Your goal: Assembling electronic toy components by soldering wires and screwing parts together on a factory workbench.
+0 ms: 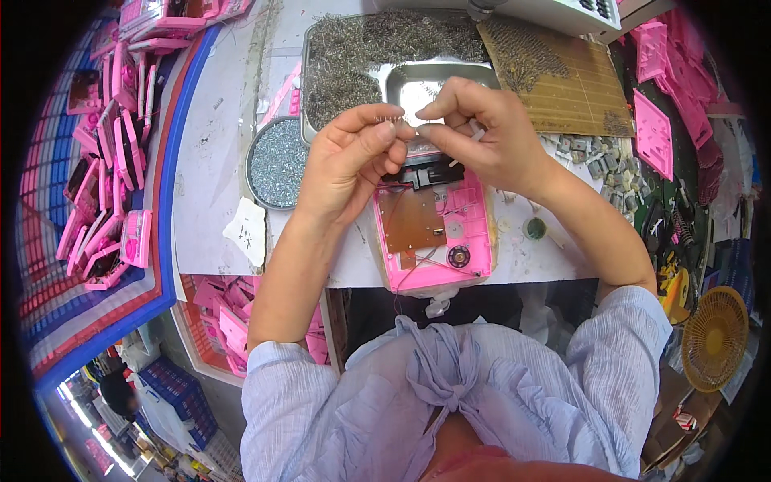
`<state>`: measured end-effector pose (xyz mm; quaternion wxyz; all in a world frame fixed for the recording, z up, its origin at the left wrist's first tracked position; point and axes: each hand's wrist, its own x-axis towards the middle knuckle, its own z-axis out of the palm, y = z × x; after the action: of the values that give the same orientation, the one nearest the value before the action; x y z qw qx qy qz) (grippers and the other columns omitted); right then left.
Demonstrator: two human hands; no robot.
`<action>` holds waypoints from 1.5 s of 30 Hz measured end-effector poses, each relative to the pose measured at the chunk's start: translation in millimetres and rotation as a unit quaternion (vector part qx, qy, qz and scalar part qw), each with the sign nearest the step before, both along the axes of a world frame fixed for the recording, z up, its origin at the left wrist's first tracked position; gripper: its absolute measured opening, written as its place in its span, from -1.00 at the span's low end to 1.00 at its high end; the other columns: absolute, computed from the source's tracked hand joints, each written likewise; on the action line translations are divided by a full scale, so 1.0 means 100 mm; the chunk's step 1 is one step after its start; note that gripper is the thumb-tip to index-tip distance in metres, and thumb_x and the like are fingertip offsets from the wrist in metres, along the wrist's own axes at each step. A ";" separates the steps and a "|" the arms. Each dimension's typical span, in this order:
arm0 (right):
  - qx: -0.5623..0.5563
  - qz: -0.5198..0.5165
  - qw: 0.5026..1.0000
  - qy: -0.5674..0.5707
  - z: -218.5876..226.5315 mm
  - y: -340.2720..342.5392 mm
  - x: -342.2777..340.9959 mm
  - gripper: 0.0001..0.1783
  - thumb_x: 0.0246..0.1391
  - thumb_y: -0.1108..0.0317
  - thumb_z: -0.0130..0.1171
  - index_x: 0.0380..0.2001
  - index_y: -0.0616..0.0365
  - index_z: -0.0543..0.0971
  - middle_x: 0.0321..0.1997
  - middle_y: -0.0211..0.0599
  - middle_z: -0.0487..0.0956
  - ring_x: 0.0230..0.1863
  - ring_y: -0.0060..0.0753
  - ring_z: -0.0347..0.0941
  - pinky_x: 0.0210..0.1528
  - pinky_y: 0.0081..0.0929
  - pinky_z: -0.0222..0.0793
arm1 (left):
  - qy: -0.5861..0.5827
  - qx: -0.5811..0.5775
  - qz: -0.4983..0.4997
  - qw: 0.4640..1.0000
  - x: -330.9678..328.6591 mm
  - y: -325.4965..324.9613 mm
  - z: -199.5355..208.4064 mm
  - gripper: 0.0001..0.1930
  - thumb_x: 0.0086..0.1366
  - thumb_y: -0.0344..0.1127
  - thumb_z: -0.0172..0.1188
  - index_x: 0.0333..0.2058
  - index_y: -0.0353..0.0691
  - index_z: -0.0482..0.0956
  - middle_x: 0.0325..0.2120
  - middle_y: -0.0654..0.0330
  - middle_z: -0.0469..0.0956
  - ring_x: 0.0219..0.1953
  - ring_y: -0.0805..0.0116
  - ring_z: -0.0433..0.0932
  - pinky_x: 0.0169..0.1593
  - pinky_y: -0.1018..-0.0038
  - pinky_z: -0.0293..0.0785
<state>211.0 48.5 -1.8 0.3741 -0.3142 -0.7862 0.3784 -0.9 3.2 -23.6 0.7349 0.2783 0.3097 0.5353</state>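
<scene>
Holding a tiny coil spring [391,118] between both sets of fingertips, the person works just above the open pink plastic casing [434,229] lying on the white bench. The left hand [349,157] pinches the spring's left end between thumb and forefinger; the right hand [482,132] has its thumb and forefinger pressed together at the spring's right end, with a pale slim stick [477,136] tucked under its other fingers. The spring sits at about 12 o'clock from the casing, well above the brown circuit board [411,218] and the small round speaker [458,256].

To do this step well, I judge the pinch should stay light, since such a thin spring would bend or flick away under pressure. Keeping it directly over the casing means a slip lands close by. At 12 o'clock from the hands, the metal tray [321,48] holds a heap of springs; at 9 o'clock stands a round dish of screws [277,165]. Stacks of pink casings [112,153] lie farther out at 9 o'clock.
</scene>
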 end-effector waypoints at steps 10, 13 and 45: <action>0.373 0.051 0.921 -0.101 -0.05 0.10 0.02 -0.89 0.02 0.36 0.28 -0.34 -0.03 0.58 -0.56 -0.43 0.52 -0.51 -0.26 0.53 -0.50 -0.30 0.40 | 0.296 0.064 -0.007 0.953 0.02 0.13 -0.05 -0.66 0.45 -0.20 0.16 -0.53 -0.18 0.50 -0.62 0.35 0.44 -0.61 0.59 0.32 -0.55 0.58 0.13; 0.384 0.083 0.909 -0.139 -0.06 0.12 0.05 -0.86 0.03 0.35 0.29 -0.30 0.01 0.60 -0.52 -0.37 0.55 -0.49 -0.20 0.55 -0.49 -0.26 0.41 | 0.337 0.016 -0.008 0.941 0.01 0.22 0.00 -0.57 0.42 -0.25 0.20 -0.67 -0.16 0.37 -0.67 0.39 0.39 -0.61 0.63 0.28 -0.54 0.57 0.14; 0.300 0.162 0.940 0.014 -0.01 -0.98 0.10 -0.69 -0.08 0.21 0.42 -0.21 -0.05 0.67 -0.43 -0.43 0.52 -0.54 -0.39 0.37 -0.57 -0.39 0.21 | -0.096 -0.180 -0.315 0.927 0.18 -1.12 -0.11 -0.66 0.50 -0.29 0.10 0.08 -0.45 0.48 -0.31 0.00 0.68 -0.42 0.33 0.70 -0.42 0.49 0.66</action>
<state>220.7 -49.7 -2.9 0.3960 -0.0508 -0.8980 0.1852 17.2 -108.8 -34.5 0.9299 0.1716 0.2249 0.2352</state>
